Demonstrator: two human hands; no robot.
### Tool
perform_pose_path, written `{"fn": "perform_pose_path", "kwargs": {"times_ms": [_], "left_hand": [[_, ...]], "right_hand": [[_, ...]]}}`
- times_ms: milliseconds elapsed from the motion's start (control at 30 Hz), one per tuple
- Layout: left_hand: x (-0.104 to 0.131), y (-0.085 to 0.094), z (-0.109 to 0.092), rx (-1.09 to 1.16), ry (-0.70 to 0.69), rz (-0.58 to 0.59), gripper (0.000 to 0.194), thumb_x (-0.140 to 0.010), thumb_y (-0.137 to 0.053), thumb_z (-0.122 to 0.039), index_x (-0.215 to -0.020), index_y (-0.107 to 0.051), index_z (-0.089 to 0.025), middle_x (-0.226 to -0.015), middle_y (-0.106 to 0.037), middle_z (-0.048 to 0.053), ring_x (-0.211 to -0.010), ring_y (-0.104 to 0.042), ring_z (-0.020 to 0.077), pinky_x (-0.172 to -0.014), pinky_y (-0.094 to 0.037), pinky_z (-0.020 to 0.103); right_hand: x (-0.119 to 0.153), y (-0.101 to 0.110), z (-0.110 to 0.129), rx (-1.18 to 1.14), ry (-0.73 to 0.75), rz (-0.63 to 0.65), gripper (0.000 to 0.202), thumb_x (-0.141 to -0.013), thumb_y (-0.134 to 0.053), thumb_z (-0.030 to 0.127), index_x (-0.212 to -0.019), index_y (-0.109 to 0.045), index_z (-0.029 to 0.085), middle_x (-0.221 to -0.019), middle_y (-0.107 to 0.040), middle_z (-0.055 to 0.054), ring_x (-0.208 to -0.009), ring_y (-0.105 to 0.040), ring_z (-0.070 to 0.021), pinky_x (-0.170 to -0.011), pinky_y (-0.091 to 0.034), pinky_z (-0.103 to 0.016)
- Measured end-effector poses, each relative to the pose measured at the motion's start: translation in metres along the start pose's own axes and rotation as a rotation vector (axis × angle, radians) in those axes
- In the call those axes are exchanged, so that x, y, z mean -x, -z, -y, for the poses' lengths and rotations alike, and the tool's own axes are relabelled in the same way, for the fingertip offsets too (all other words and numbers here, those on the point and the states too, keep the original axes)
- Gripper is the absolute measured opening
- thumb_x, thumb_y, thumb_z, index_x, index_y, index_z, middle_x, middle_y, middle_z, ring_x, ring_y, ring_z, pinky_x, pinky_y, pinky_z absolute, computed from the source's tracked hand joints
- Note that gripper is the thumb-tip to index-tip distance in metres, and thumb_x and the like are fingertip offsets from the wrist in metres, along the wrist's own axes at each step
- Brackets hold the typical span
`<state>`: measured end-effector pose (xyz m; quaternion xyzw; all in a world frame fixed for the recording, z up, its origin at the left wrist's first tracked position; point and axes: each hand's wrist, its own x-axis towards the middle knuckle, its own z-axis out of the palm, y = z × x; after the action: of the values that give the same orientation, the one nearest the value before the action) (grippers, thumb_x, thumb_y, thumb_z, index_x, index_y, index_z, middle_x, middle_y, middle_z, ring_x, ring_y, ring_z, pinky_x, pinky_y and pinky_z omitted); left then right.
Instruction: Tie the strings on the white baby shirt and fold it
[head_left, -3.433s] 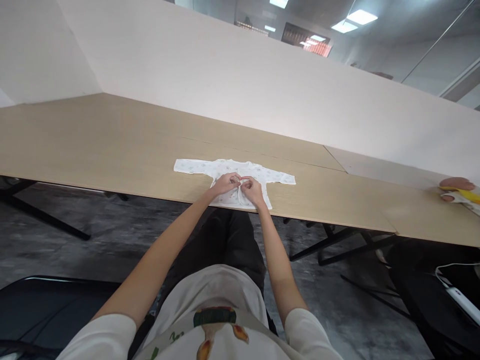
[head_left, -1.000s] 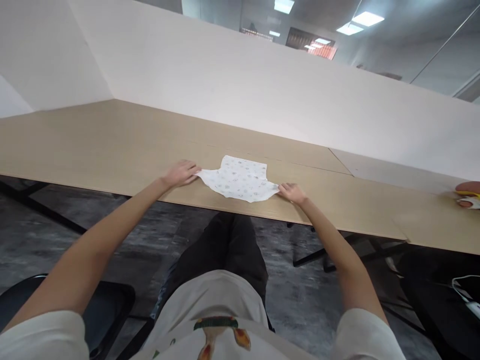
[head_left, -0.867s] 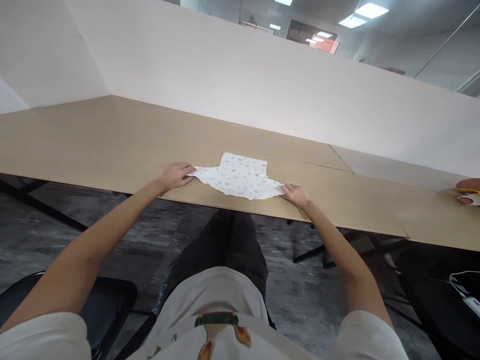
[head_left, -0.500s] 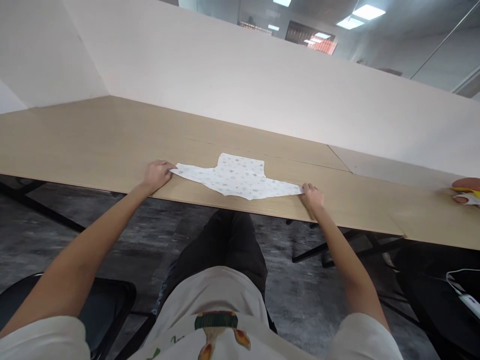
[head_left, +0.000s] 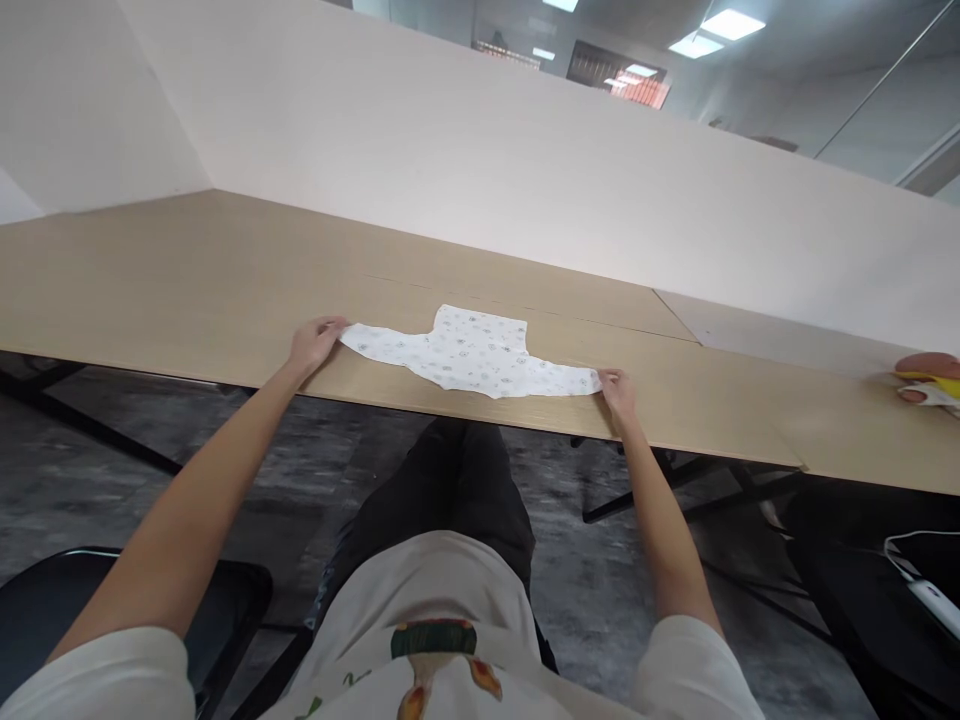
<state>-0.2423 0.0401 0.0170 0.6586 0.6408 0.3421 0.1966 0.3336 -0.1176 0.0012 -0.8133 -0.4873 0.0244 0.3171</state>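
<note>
A small white printed garment (head_left: 480, 350) lies spread on the light wooden table (head_left: 300, 240), its two sleeves stretched out sideways and its squarer part pointing to the wall. The end of the left sleeve is pinched in my left hand (head_left: 315, 343), close to the table surface. At the other side, my right hand (head_left: 618, 392) has its fingers closed on the end of the right sleeve, near the table's front edge.
A white partition (head_left: 480, 160) rises behind the table. Something pink, yellow and white (head_left: 930, 378) lies at the far right. Black chairs stand below at the left (head_left: 225, 600) and right (head_left: 847, 560), the right one bearing a white device with a cable (head_left: 934, 605).
My right hand has shifted slightly left, and the sleeve ends look wider and flatter. The garment's body lies almost as before. The whole view has moved a little.
</note>
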Motion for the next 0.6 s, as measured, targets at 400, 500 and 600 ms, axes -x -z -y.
{"fn": "perform_pose_path", "kwargs": {"times_ms": [400,500,600], "left_hand": [[-0.001,-0.006,0.005,-0.134,-0.033,0.057,0.055,-0.076,-0.053,-0.035,-0.127,-0.066,-0.017,-0.123,-0.069,0.01,-0.112,-0.063,0.0264,-0.098,-0.047,0.035],[-0.001,-0.005,0.003,-0.182,-0.056,0.084,0.057,-0.074,-0.055,-0.036,-0.128,-0.066,-0.018,-0.118,-0.07,0.01,-0.109,-0.063,0.0277,-0.097,-0.048,0.036],[0.0,-0.005,0.001,-0.204,-0.068,0.073,0.059,-0.073,-0.056,-0.035,-0.128,-0.066,-0.019,-0.113,-0.071,0.008,-0.105,-0.063,0.0271,-0.095,-0.048,0.036]], "right_hand": [[-0.005,0.01,0.018,-0.132,-0.138,0.001,0.036,-0.08,-0.049,0.025,-0.11,-0.064,0.012,-0.109,-0.07,-0.017,-0.093,-0.065,-0.0239,-0.082,-0.049,-0.033],[-0.014,0.013,0.035,-0.155,-0.124,-0.04,0.04,-0.08,-0.046,0.022,-0.114,-0.062,0.01,-0.113,-0.068,-0.018,-0.096,-0.065,-0.023,-0.084,-0.049,-0.032],[-0.019,0.015,0.073,-0.175,-0.016,-0.12,0.042,-0.082,-0.041,0.021,-0.118,-0.06,0.009,-0.118,-0.067,-0.019,-0.102,-0.063,-0.0236,-0.089,-0.048,-0.033]]}}
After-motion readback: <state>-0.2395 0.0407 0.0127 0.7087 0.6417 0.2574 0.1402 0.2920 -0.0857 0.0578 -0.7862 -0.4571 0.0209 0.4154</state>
